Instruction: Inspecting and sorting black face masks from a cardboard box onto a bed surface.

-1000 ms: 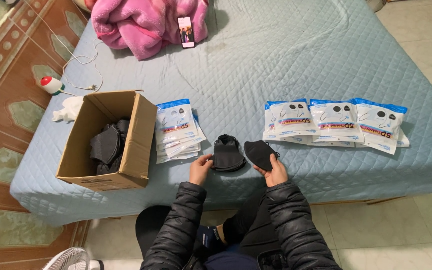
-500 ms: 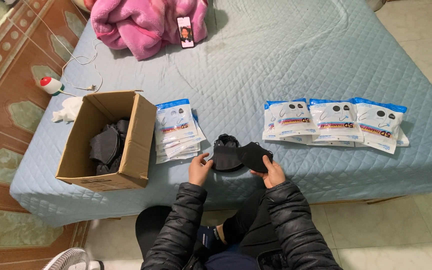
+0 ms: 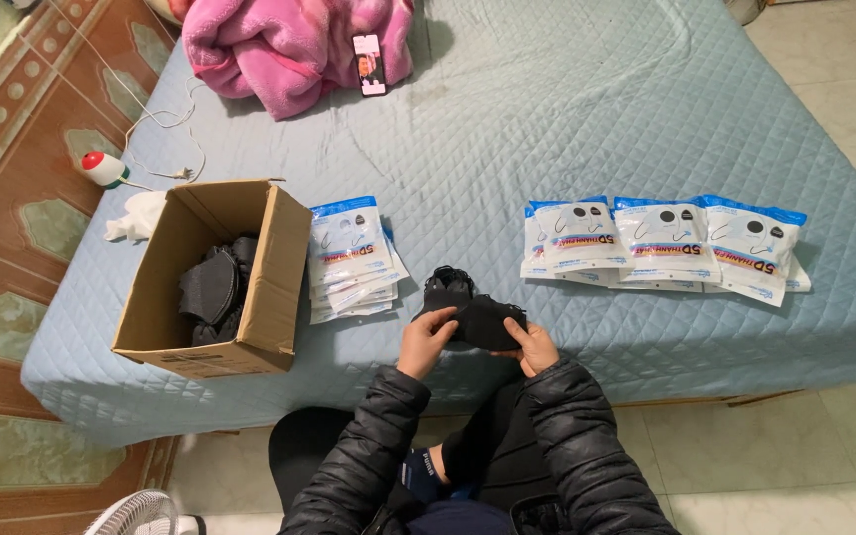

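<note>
Both hands closed on one black face mask (image 3: 485,322) at the near edge of the bed (image 3: 567,119): left hand (image 3: 426,340) pinching its left end, right hand (image 3: 535,345) gripping its right end. More black masks (image 3: 448,285) piled just beyond, at 12 o'clock, touching it. Stack of sealed mask packets (image 3: 351,256) at 10 o'clock, beside an open cardboard box (image 3: 271,272) of black masks. Row of three packets (image 3: 661,243) at 2 o'clock. Pink blanket (image 3: 279,45) and phone (image 3: 369,63) far off at 11 o'clock.

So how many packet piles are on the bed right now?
2: a stack beside the cardboard box, and an overlapping row further right. Packets underneath may be hidden.
</note>
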